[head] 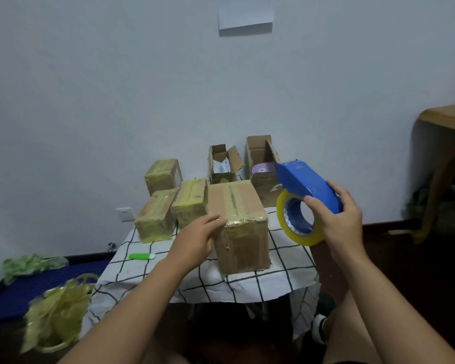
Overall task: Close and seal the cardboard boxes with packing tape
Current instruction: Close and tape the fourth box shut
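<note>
A closed cardboard box (pixel 241 224) stands upright in the middle of the checked tablecloth (pixel 279 274), with tape along its top seam and front edge. My left hand (pixel 199 237) rests on its front left top corner, fingers fairly straight. My right hand (pixel 336 219) grips a blue tape dispenser (pixel 304 183) with a yellowish tape roll (pixel 297 222), held in the air to the right of the box. Three taped boxes (pixel 189 203) sit at the left. Two open boxes (pixel 222 164) (pixel 263 166) stand at the back.
A green utility knife (pixel 142 256) lies on the cloth near its left edge. A basket of crumpled used tape (pixel 57 319) sits on the floor at lower left. A wooden table (pixel 447 122) stands at the right. The wall is close behind the boxes.
</note>
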